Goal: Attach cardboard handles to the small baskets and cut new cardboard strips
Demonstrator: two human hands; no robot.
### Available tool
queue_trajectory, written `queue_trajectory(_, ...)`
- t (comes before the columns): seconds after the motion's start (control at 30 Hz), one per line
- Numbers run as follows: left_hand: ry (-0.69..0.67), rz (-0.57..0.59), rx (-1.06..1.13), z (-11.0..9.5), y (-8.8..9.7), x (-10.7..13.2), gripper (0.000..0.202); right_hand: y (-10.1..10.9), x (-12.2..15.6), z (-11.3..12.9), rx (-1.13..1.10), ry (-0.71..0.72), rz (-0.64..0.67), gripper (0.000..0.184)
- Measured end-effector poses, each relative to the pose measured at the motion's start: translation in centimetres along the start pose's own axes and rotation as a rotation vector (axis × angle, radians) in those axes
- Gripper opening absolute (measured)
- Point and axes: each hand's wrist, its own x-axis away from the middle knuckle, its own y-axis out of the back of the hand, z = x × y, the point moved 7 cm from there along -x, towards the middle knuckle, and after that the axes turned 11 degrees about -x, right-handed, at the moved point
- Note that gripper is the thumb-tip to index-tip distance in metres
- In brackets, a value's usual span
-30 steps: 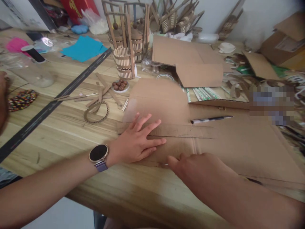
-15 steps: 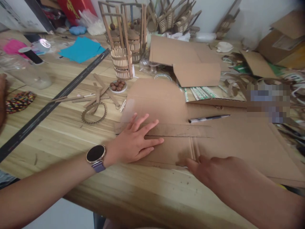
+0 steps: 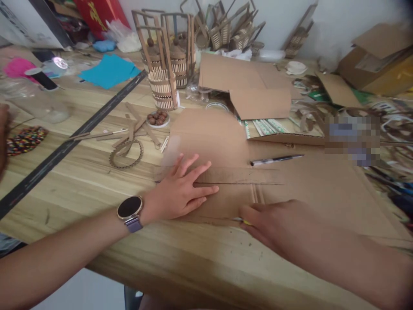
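Observation:
My left hand [image 3: 180, 189] lies flat with its fingers spread on a brown cardboard sheet [image 3: 309, 193]. Under its fingers runs a long straight strip [image 3: 238, 175], brown like the sheet; I cannot tell whether it is a clear ruler or loose card. My right hand [image 3: 274, 224] is closed round a utility knife [image 3: 247, 222]. Only a bit of yellow handle and the short blade show, the blade at the sheet's near edge. Beyond the strip a black pen [image 3: 277, 160] rests on the cardboard.
To the left are a toothed cardboard ring [image 3: 126, 154], a dish of brown beads [image 3: 158, 118] and a long black strip [image 3: 74, 137]. Small stick baskets [image 3: 163, 88] stand behind. Cut cardboard [image 3: 258, 101] and a box [image 3: 377, 60] are at the back right. Another person's hand [image 3: 3, 133] shows far left.
My right hand has shifted left along the sheet's near edge, and the knife's yellow handle now shows. My left hand stays on the cardboard. The view has turned slightly.

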Motion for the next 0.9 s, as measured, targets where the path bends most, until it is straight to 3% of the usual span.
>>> queue_trajectory(0.1, 0.005, -0.008, 0.013, 0.0, 0.0, 0.1, 0.033, -2.1, -2.0, 2.1, 0.085, 0.054, 0.114, 0.018)
queue_trajectory(0.17, 0.008, -0.009, 0.021, 0.1, -0.1, 0.1, 0.033, -2.6, -2.8, 2.8, 0.120, 0.053, 0.102, 0.022)
queue_trajectory(0.5, 0.012, -0.010, 0.044, 0.1, -0.1, 0.0, 0.033, -2.6, -3.5, 3.3, 0.130, 0.021, 0.183, 0.034)
queue_trajectory(0.9, 0.014, -0.023, 0.039, 0.1, -0.1, 0.0, 0.033, -2.5, -3.5, 3.5, 0.116, -0.039, 0.231, 0.032)
